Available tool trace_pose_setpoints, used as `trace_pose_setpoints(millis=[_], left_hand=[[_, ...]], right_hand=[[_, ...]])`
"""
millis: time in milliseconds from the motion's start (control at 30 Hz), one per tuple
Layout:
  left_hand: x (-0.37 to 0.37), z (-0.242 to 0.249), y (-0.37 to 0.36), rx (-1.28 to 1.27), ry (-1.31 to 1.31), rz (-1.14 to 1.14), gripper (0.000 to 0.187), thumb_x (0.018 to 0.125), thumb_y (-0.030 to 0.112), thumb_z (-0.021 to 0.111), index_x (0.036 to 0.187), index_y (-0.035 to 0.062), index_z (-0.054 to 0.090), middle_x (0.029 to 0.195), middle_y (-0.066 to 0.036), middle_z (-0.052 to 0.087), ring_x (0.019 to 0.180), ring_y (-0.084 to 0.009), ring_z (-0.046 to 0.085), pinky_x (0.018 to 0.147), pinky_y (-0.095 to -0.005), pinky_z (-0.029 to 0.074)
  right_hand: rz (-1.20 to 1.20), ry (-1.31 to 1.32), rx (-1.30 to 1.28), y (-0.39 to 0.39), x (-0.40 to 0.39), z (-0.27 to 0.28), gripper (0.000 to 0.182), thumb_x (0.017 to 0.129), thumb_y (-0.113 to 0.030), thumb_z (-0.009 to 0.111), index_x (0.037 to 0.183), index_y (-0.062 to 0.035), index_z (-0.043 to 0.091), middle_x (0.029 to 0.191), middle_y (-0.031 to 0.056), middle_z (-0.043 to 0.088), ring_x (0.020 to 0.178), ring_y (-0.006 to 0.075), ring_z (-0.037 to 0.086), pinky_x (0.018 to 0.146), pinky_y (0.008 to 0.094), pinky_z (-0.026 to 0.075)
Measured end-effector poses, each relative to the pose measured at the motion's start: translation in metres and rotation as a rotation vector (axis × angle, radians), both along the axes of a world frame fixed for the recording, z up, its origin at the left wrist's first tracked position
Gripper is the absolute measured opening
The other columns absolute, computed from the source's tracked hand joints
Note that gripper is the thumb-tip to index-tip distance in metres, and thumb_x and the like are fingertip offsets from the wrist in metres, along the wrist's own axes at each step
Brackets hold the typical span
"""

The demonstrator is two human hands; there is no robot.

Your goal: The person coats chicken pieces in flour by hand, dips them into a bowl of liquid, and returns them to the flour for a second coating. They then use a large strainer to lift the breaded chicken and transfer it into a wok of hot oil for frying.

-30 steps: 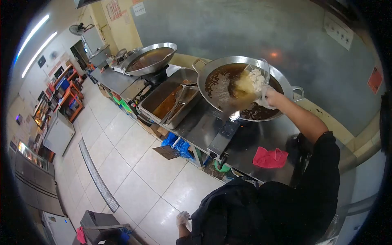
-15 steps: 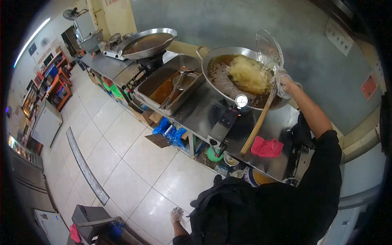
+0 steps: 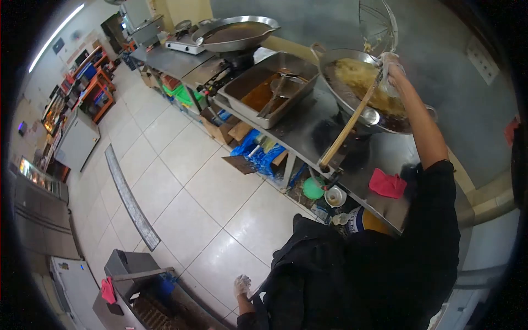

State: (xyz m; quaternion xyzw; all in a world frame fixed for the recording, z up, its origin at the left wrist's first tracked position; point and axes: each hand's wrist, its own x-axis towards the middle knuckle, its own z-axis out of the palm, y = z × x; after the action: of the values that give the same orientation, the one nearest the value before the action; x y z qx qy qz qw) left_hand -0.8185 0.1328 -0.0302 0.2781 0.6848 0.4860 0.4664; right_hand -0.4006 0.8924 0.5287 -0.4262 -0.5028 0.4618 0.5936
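Observation:
My right hand (image 3: 391, 70), in a clear plastic glove, is closed round the handle of a wire skimmer (image 3: 379, 33). The skimmer's round basket stands raised above the wok's far rim with small bits stuck to it, and its long wooden handle slants down toward the table's front edge. Below the hand, a wide wok (image 3: 342, 100) holds dark oil with a pale yellow frying mass (image 3: 357, 78) in it. My left hand (image 3: 242, 285), also gloved, hangs low over the floor beside my dark apron, its fingers loosely bent and nothing seen in them.
Left of the wok sits a deep metal tray (image 3: 250, 110) with brownish liquid and a strainer (image 3: 286, 87). A second wok (image 3: 236, 34) stands farther back. A pink cloth (image 3: 386, 183) lies on the steel table (image 3: 360, 157). At lower left is a grey metal unit (image 3: 132, 263).
The view has swung, shifting the scene rightward. The skimmer's basket has risen relative to the wok, its handle still in my right hand. My left hand stays low.

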Motion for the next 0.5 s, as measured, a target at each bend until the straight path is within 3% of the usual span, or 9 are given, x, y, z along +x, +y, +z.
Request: trace_pose_setpoints(millis=[33, 100, 167, 233, 333, 400, 500], left_hand=[[-0.007, 0.006, 0.005, -0.071, 0.116, -0.035, 0.015, 0.079, 0.016, 0.052, 0.092, 0.0076, 0.052, 0.076, -0.006, 0.058, 0.059, -0.0148, 0.056, 0.045, -0.0245, 0.042], [-0.013, -0.004, -0.003, -0.147, 0.064, 0.004, 0.014, 0.080, 0.015, 0.051, 0.092, 0.0079, 0.052, 0.076, -0.005, 0.058, 0.060, -0.0149, 0.057, 0.045, -0.0244, 0.043], [-0.023, -0.028, -0.007, -0.125, -0.261, 0.140, 0.012, 0.081, 0.014, 0.049, 0.092, 0.0078, 0.052, 0.077, -0.005, 0.058, 0.060, -0.0151, 0.057, 0.046, -0.0242, 0.043], [-0.018, -0.004, 0.001, -0.065, 0.133, 0.061, 0.011, 0.082, 0.013, 0.046, 0.091, 0.0078, 0.052, 0.077, -0.005, 0.057, 0.059, -0.0154, 0.056, 0.046, -0.0244, 0.043], [-0.016, -0.009, 0.010, -0.082, 0.215, -0.037, 0.009, 0.082, 0.012, 0.045, 0.083, 0.0076, 0.053, 0.072, -0.005, 0.055, 0.059, -0.0154, 0.055, 0.047, -0.0240, 0.043], [-0.022, -0.031, 0.016, -0.270, 0.136, -0.323, 0.009, 0.080, 0.012, 0.046, 0.078, 0.0075, 0.053, 0.068, -0.006, 0.053, 0.060, -0.0153, 0.056, 0.047, -0.0238, 0.043], [-0.036, -0.001, 0.061, -0.532, 0.176, -0.202, 0.010, 0.079, 0.010, 0.045, 0.074, 0.0077, 0.054, 0.065, -0.007, 0.052, 0.064, -0.0170, 0.058, 0.051, -0.0249, 0.045]], right_hand=[[-0.002, 0.027, -0.024, 0.006, -0.009, -0.004, 0.006, 0.087, -0.010, 0.045, 0.089, -0.0050, 0.048, 0.071, 0.0054, 0.050, 0.062, 0.0152, 0.052, 0.056, 0.0274, 0.048], [0.009, 0.076, -0.076, 0.001, -0.041, -0.005, 0.005, 0.086, -0.008, 0.046, 0.087, -0.0050, 0.049, 0.074, 0.0062, 0.052, 0.065, 0.0156, 0.053, 0.058, 0.0269, 0.048], [0.034, 0.132, -0.045, 0.019, -0.054, -0.019, 0.003, 0.083, -0.007, 0.050, 0.083, -0.0055, 0.052, 0.076, 0.0066, 0.054, 0.066, 0.0166, 0.054, 0.055, 0.0263, 0.045], [0.071, 0.128, -0.055, 0.043, -0.052, -0.039, 0.004, 0.081, -0.009, 0.054, 0.079, -0.0058, 0.052, 0.076, 0.0057, 0.054, 0.067, 0.0176, 0.054, 0.055, 0.0277, 0.045], [0.232, 0.196, -0.102, 0.047, -0.049, -0.053, 0.006, 0.081, -0.011, 0.054, 0.081, -0.0059, 0.051, 0.076, 0.0063, 0.053, 0.067, 0.0173, 0.054, 0.057, 0.0288, 0.046], [0.281, 0.282, -0.181, 0.033, -0.061, -0.048, 0.006, 0.082, -0.011, 0.053, 0.082, -0.0059, 0.051, 0.077, 0.0062, 0.053, 0.067, 0.0160, 0.054, 0.061, 0.0277, 0.047], [0.303, 0.348, -0.165, 0.020, -0.110, -0.023, 0.009, 0.082, -0.014, 0.054, 0.083, -0.0056, 0.051, 0.075, 0.0052, 0.053, 0.066, 0.0150, 0.054, 0.059, 0.0272, 0.048]])
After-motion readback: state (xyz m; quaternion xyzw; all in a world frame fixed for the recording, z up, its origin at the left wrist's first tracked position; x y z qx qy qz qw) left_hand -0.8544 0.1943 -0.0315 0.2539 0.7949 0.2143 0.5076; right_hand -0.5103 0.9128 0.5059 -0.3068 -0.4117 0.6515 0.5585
